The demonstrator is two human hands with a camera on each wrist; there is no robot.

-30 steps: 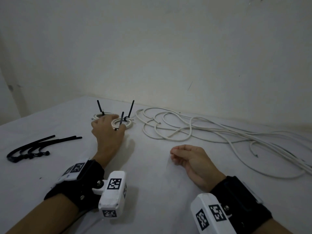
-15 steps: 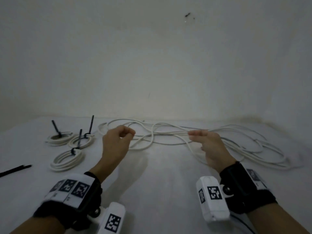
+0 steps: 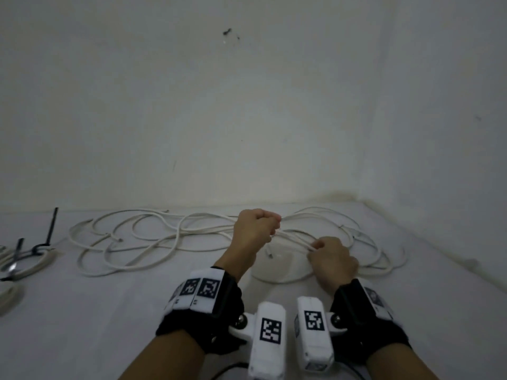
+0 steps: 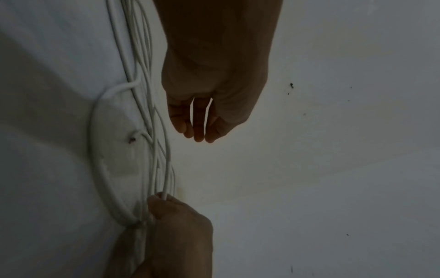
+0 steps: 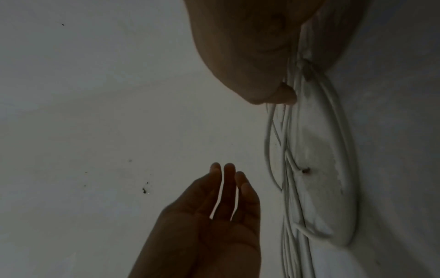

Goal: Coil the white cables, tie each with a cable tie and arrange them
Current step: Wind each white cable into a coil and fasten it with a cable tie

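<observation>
A tangle of loose white cable point(image 3: 164, 234) sprawls across the white table along the far wall. My right hand point(image 3: 315, 246) pinches several strands of it just above the table; the right wrist view shows the right hand point(image 5: 281, 94) with thumb and fingers closed on the cable point(image 5: 342, 150). My left hand point(image 3: 270, 229) hovers just left of it above the strands. In the left wrist view the left hand point(image 4: 197, 129) has loosely straight fingers that hold nothing. A cut cable end point(image 4: 133, 138) lies inside a loop point(image 4: 100, 169).
At the far left lie coiled cables point(image 3: 35, 263) tied with black cable ties point(image 3: 52, 226) that stick up, and part of another coil point(image 3: 5, 294) at the frame edge. The wall runs close behind the cables and meets a side wall at the right.
The view has swung right. My left hand left the tied coils and moved over the loose cable. My right hand reached in, took hold of strands, and the two hands came closer together.
</observation>
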